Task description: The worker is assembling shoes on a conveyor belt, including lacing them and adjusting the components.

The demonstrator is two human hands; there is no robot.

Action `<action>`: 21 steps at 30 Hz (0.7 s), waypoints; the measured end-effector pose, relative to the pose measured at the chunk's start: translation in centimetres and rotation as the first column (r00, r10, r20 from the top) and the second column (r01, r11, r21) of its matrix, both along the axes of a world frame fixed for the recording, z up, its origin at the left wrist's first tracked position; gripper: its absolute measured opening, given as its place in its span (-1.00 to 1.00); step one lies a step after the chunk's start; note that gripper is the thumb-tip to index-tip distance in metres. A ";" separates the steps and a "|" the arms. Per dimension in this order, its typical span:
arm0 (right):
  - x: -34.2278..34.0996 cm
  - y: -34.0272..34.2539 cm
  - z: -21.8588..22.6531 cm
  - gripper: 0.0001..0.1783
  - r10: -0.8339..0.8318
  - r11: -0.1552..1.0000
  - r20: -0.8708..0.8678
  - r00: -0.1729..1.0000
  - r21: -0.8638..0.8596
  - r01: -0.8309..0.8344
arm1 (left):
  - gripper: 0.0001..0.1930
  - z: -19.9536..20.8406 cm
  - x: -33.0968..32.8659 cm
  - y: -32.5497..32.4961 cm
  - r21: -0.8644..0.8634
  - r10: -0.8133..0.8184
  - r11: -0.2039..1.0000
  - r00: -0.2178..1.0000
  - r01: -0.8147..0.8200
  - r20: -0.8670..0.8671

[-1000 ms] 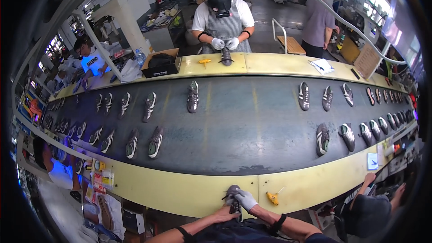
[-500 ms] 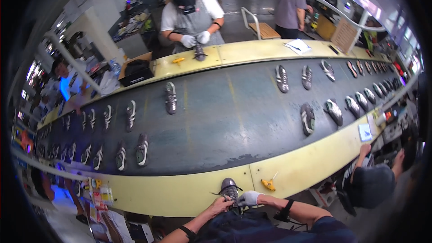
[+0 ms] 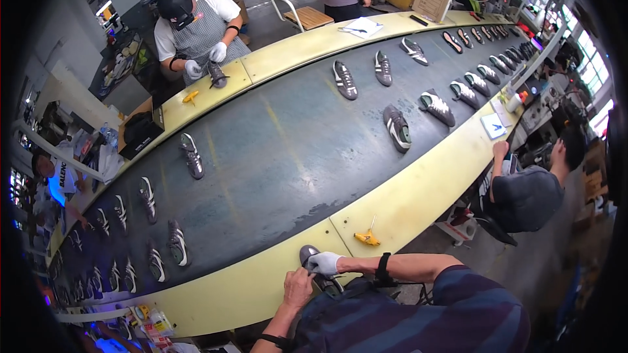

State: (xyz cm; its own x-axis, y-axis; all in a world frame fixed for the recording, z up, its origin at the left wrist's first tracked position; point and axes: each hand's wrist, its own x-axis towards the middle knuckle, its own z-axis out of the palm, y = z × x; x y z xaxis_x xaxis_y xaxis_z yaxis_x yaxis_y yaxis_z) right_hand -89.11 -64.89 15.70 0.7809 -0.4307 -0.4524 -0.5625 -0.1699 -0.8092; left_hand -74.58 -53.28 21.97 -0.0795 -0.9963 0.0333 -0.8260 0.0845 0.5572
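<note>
A dark grey sneaker sits at the edge of the pale yellow ledge, directly in front of my body, toe pointing away. My right hand, in a white glove, bends over its lacing area with fingers closed. My bare left hand is closed at the shoe's left side, its fingertips meeting the gloved ones. Both hands cover the laces, so what they pinch is hidden. To the right on the ledge lies a yellow-handled tool with a thin metal shaft.
Beyond the ledge runs a dark conveyor belt carrying rows of sneakers, including one sneaker nearby. Across it, a co-worker's gloved hands hold another shoe. A seated person is at the right. Small packages stand at lower left.
The view has turned, tilting the belt more steeply. My right hand has moved forward over the shoe's lacing, and the lace end seen at my left hand is now hidden.
</note>
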 end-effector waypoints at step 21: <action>-8.9 -3.3 -2.1 -0.69 0.238 0.913 -0.031 0.971 0.347 -0.213 | -0.56 -1.4 -0.7 1.4 0.567 -0.084 0.811 0.988 0.143 -0.129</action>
